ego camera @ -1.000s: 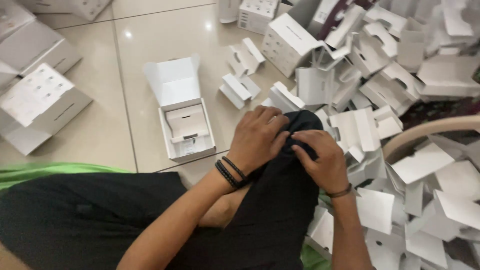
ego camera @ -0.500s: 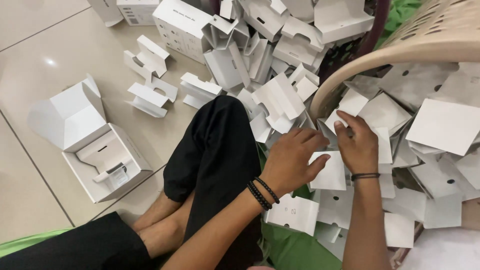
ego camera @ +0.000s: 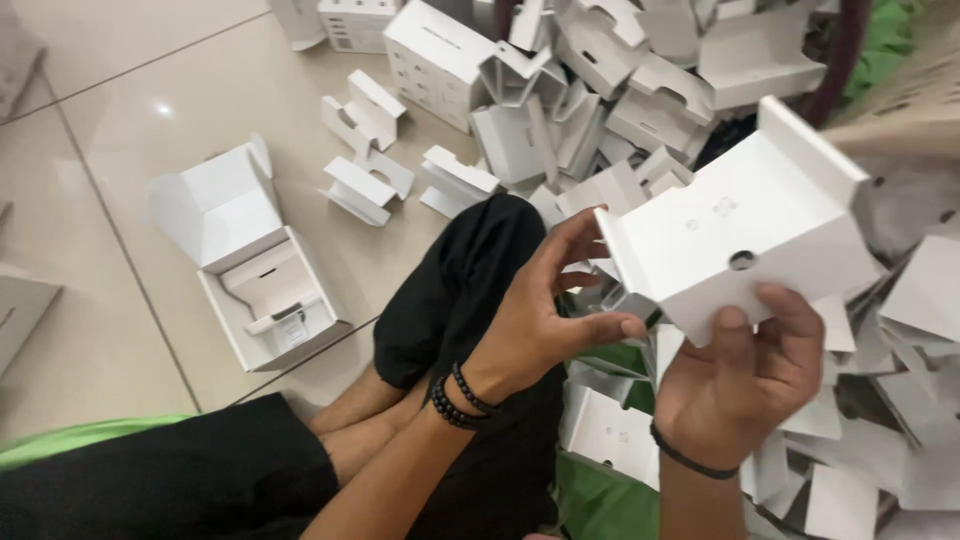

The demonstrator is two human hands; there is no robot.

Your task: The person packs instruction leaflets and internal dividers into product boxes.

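Note:
A white folded cardboard insert (ego camera: 745, 225) with a small round hole is lifted in front of me. My right hand (ego camera: 745, 385) grips its lower edge from below, thumb on the front face. My left hand (ego camera: 550, 310), with dark bead bracelets at the wrist, touches the insert's left edge with spread fingers. Under both hands lies a heap of similar white cardboard pieces (ego camera: 900, 420). My legs in black trousers (ego camera: 455, 290) are crossed on the floor.
An open white box (ego camera: 255, 270) with an insert inside sits on the tiled floor at left. Loose folded inserts (ego camera: 365, 150) and several white boxes (ego camera: 435, 55) lie beyond my knee. A woven basket rim (ego camera: 900, 90) is at upper right, green cloth (ego camera: 600, 500) beneath.
Both hands went from my knee to the pile beside the basket, took a white insert and raised it toward the camera. The view shifted right.

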